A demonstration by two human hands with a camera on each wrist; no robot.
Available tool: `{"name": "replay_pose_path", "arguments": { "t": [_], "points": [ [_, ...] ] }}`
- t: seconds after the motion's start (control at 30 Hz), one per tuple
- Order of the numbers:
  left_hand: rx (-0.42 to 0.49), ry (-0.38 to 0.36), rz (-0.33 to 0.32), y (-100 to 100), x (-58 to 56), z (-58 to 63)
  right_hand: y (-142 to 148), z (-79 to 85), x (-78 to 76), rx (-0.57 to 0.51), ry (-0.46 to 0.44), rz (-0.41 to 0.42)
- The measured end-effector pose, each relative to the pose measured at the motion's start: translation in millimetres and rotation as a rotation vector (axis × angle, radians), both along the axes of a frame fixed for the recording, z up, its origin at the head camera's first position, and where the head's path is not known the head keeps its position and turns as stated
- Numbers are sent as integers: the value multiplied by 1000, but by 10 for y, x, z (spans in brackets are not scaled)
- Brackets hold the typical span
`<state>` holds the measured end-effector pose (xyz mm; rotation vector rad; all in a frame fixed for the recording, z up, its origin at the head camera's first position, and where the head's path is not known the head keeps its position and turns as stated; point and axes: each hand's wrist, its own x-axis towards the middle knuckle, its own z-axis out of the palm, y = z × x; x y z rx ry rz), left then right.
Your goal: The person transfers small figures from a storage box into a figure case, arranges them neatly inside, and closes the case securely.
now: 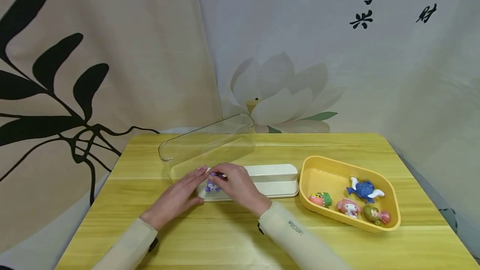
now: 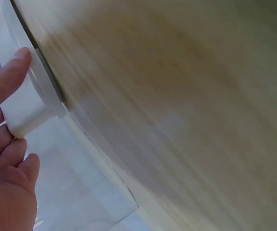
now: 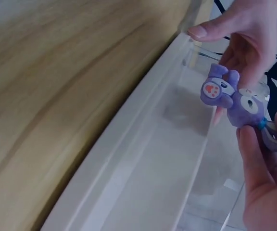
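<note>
A purple rabbit-like figurine (image 1: 212, 186) is pinched in my right hand (image 1: 240, 184) over the left end of a long white display base (image 1: 279, 188). In the right wrist view the figurine (image 3: 243, 109) lies tilted, its feet pointing away from the fingers of my right hand (image 3: 263, 197). My left hand (image 1: 176, 201) holds the base's left end. The left wrist view shows the thumb of that hand (image 2: 8, 192) on the rim of the white base (image 2: 42, 89), the other fingers bent at its end.
Behind the base stands a clear plastic cover (image 1: 210, 143), tilted on the wooden table (image 1: 210, 236). To the right, a yellow tray (image 1: 311, 209) holds several small figurines, among them a blue one with white wings (image 1: 364, 189). A printed curtain (image 1: 161, 53) hangs behind the table.
</note>
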<state>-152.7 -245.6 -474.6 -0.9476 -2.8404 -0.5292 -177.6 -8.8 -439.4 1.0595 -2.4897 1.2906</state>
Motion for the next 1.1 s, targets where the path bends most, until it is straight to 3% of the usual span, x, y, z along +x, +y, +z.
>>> {"name": "replay_pose_path", "arguments": {
  "t": [0.33,0.57,0.9,1.1],
  "points": [
    [6,1,3,-16,-25,-13,-140,-79,-13,119,84,-42],
    [17,24,-7,-13,-32,-17,-172,-91,-22,170,74,-62],
    [11,22,2,-6,-31,-20,-132,-113,-18,153,-39,-58],
    [5,88,-12,1,-36,-53,-21,17,22,221,-11,-85]
  ]
}}
